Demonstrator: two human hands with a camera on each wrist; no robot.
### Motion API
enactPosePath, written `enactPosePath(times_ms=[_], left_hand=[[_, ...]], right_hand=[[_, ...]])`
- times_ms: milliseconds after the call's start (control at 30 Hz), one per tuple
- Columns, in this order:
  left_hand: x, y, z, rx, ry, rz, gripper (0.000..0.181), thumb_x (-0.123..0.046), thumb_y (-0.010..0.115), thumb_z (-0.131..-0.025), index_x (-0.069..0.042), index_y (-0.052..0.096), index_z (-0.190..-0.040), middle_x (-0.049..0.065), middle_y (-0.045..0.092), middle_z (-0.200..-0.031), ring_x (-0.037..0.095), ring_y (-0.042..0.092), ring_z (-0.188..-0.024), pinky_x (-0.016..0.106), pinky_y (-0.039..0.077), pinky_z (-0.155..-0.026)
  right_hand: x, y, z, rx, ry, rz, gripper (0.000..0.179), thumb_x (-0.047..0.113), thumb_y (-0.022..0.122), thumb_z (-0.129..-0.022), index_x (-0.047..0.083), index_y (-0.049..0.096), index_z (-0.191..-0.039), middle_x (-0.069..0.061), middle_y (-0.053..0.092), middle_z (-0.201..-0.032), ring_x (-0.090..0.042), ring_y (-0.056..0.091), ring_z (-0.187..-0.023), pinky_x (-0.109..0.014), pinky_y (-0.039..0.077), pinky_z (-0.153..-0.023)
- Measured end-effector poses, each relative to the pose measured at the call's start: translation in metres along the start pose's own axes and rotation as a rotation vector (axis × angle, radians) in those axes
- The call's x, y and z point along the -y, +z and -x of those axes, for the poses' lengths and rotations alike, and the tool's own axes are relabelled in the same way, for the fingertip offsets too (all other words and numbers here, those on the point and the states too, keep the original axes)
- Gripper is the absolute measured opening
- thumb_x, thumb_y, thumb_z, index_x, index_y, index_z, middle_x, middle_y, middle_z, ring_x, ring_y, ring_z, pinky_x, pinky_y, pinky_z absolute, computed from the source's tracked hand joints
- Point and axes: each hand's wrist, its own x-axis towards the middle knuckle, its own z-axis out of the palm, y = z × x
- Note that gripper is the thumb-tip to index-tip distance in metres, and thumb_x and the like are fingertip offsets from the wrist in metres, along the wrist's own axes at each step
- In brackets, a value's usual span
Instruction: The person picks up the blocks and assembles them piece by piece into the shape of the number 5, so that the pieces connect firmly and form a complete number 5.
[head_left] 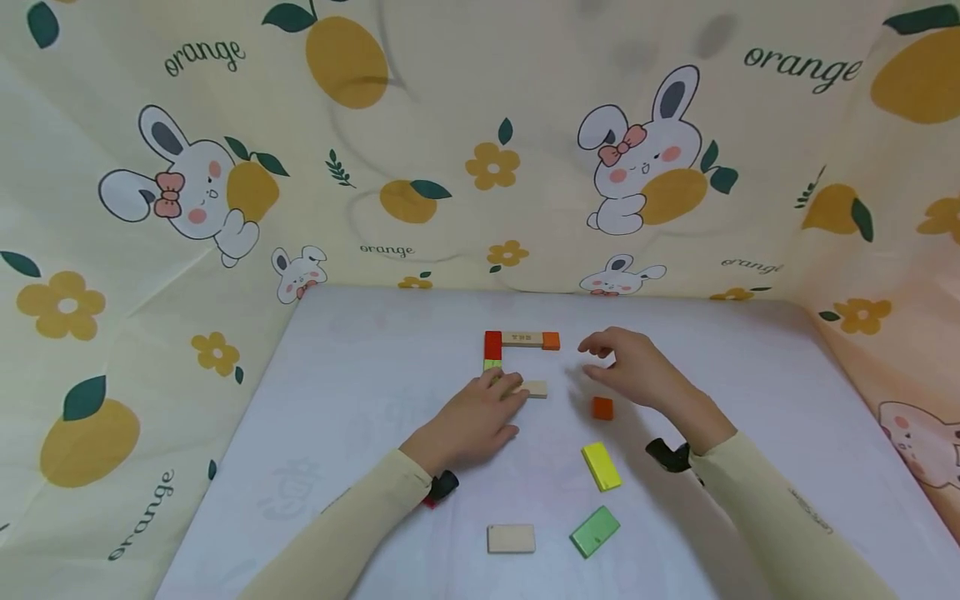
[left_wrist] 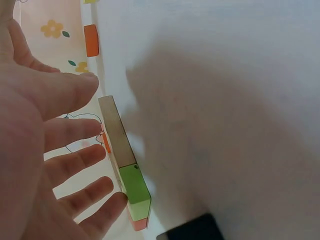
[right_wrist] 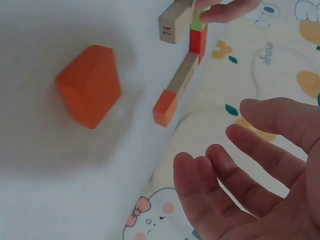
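Observation:
My left hand (head_left: 468,417) reaches over small blocks, its fingers fairly straight. In the left wrist view one fingertip meets the edge of a light green block (left_wrist: 135,192), with a plain wooden block (left_wrist: 118,132) lined up against it. A red block (head_left: 492,344) stands beyond the green one, and a printed wooden block (head_left: 522,339) runs right from it to an orange block (head_left: 551,341). My right hand (head_left: 637,367) hovers at the right with loosely bent fingers and nothing in them. Nearest below it lies a loose orange block (head_left: 602,408).
Closer to me on the white tabletop (head_left: 337,400) lie a yellow block (head_left: 602,467), a green block (head_left: 595,532) and a wooden block (head_left: 512,538). A red piece (head_left: 430,502) shows partly beneath the left wrist. A patterned cloth (head_left: 450,108) rises behind the table.

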Motion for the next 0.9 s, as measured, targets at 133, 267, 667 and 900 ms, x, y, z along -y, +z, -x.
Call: enactPosePath(times_ms=[133,267,667,900], left_hand=[[-0.001,0.000,0.001,0.014,0.001,-0.004,0.060,-0.043,0.061,-0.110,-0.015,0.052,-0.162,0.005,0.045,-0.166,0.032,0.040,-0.150,0.044,0.037,-0.123],[-0.002,0.002,0.000,0.017,-0.004,-0.006,0.061,-0.044,0.060,-0.110,-0.014,0.051,-0.163,0.005,0.045,-0.165,0.031,0.040,-0.149,0.045,0.037,-0.123],[-0.008,-0.003,-0.001,0.012,-0.042,0.004,0.062,-0.043,0.066,-0.108,-0.014,0.052,-0.161,0.005,0.045,-0.164,0.033,0.041,-0.145,0.044,0.042,-0.119],[-0.010,-0.006,-0.002,0.039,-0.055,-0.002,0.063,-0.044,0.066,-0.108,-0.013,0.053,-0.161,0.005,0.045,-0.164,0.034,0.041,-0.145,0.044,0.042,-0.119]], right_hand=[[-0.004,0.000,0.011,0.015,0.014,-0.002,0.031,0.009,0.079,-0.097,0.004,0.076,-0.127,-0.017,0.071,-0.121,-0.041,0.063,-0.113,-0.056,0.057,-0.094],[-0.010,0.003,0.019,0.050,0.032,-0.006,0.034,0.006,0.078,-0.096,0.004,0.075,-0.129,-0.017,0.071,-0.123,-0.041,0.063,-0.114,-0.055,0.058,-0.092],[-0.022,0.029,0.023,0.142,0.026,-0.011,0.039,0.003,0.085,-0.091,0.005,0.075,-0.129,-0.008,0.071,-0.116,-0.032,0.063,-0.107,-0.051,0.059,-0.092],[-0.024,0.035,0.023,0.164,0.052,-0.001,0.041,-0.001,0.083,-0.091,0.006,0.074,-0.131,-0.005,0.068,-0.107,-0.027,0.060,-0.098,-0.044,0.058,-0.088]])
